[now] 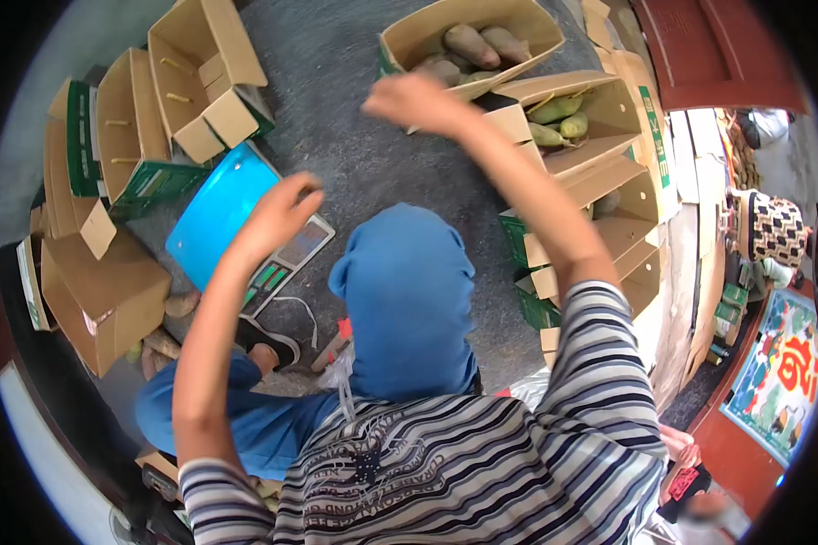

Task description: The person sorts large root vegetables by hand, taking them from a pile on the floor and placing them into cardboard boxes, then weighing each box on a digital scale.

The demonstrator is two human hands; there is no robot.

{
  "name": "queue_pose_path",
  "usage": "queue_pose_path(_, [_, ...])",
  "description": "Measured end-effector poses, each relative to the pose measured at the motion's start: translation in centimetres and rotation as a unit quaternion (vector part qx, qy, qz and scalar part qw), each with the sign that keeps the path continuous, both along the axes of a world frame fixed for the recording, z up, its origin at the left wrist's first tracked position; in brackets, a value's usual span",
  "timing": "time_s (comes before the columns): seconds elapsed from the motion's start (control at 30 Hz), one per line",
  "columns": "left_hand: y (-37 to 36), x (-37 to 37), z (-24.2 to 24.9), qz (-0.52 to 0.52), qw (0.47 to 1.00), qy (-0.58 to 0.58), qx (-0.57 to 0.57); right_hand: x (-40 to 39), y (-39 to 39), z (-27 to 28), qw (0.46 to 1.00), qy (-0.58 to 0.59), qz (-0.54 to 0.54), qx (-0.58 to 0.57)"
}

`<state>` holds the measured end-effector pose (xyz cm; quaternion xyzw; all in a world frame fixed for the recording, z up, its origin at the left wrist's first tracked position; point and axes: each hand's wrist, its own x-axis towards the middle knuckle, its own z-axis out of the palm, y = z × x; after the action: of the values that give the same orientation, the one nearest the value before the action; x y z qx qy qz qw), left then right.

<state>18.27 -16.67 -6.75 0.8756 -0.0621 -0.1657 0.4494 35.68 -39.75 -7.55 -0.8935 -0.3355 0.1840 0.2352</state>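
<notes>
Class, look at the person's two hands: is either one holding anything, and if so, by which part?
Nothing is visibly held. The left hand hovers over the blue scale; the right hand reaches toward the box of sweet potatoes.

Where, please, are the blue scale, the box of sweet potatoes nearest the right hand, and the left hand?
blue scale (211,218), head view, on its blue platform.
box of sweet potatoes (527,20), head view, on its inner wall.
left hand (282,211), head view, on its back.

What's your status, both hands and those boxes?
Left hand open over the blue scale, nothing held. Right hand reaching at the box of sweet potatoes, contact unclear. Empty cartons stacked at left.
</notes>
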Motion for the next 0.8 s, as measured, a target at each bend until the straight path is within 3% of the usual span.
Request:
queue_pose_path(0.03, [0.9, -1.3, 2.1, -0.038, 0.998, -0.031, 0.025, -1.0, 1.4, -2.5, 0.995, 0.063, 0.027, 0.073])
queue_pose_path(0.17, [3.1, -6.9, 8.7, 0.0, 0.991, 0.122, 0.055, 0.6, 4.9, -9.9, 0.982, 0.073, -0.147, 0.09])
queue_pose_path(0.27, [6.3, -10.5, 8.6, 0.064, 0.984, 0.154, 0.064, 2.9, 5.4, -13.6, 0.956, 0.104, -0.26, 0.082])
queue_pose_path(0.3, [7.4, -11.1, 8.0, 0.08, 0.98, 0.171, 0.063, 3.6, 5.1, -15.6, 0.953, 0.066, -0.289, 0.063])
queue_pose_path(0.47, [10.7, -13.1, 3.5, 0.134, 0.97, 0.198, 0.049, 3.8, 3.6, -15.4, 0.935, 0.104, -0.327, 0.091])
queue_pose_path(0.7, [10.2, -13.9, 4.4, 0.148, 0.972, 0.178, 0.044, 6.4, 1.5, -17.2, 0.936, -0.01, -0.341, 0.085])
queue_pose_path(0.8, [9.9, -13.8, 5.5, 0.119, 0.966, 0.211, 0.094, 7.9, -1.0, -17.3, 0.933, -0.05, -0.345, 0.086])
